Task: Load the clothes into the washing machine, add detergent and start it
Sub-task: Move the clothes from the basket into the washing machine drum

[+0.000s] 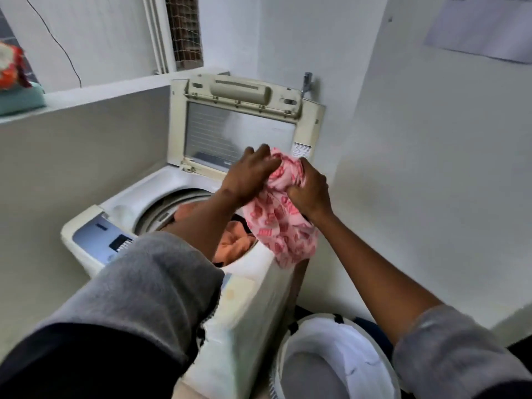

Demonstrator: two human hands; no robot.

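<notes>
A soft pink cloth garment printed with red blocky patterns hangs bunched above the open drum of the cream top-loading washing machine, its lid raised. The left hand and right hand both clutch its upper folds. Peach-orange clothes lie inside the drum. A white mesh laundry basket stands just beside the machine.

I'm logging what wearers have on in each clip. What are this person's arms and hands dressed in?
Both arms wear loose grey fleece-like sleeves pushed up, forearms bare. The left sleeve shows a darker, near-black part near the shoulder. The left hand and right hand are bare: no gloves or visible rings.
</notes>
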